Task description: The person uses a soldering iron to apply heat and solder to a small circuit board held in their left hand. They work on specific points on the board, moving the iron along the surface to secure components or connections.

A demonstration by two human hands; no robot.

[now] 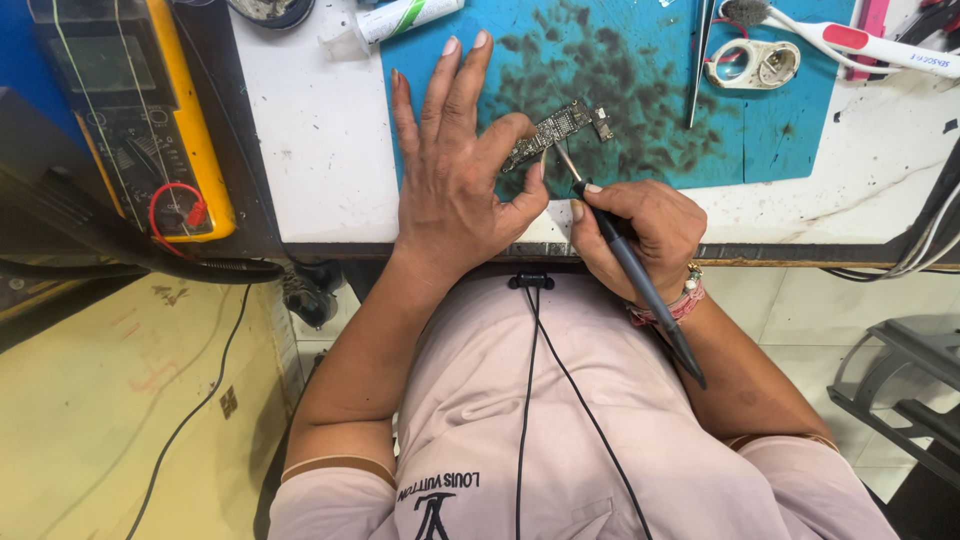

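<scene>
A small dark circuit board point(562, 126) lies on a stained teal work mat point(640, 90) on a white bench. My left hand point(455, 175) rests flat on the mat, its thumb and forefinger pinching the board's left end. My right hand point(640, 230) grips a dark pen-shaped tool point(630, 260) like a pencil. The tool's thin metal tip point(562, 158) touches the board's lower edge. The tool's tail sticks out past my wrist toward my body.
A yellow multimeter point(140, 110) with red leads sits at the left. Tweezers point(698, 60), a white ring-shaped part point(755, 63) and a white and red toothbrush point(850, 40) lie on the mat's far right. A white tube point(400, 18) lies at the top. Cables point(925, 245) hang at the right edge.
</scene>
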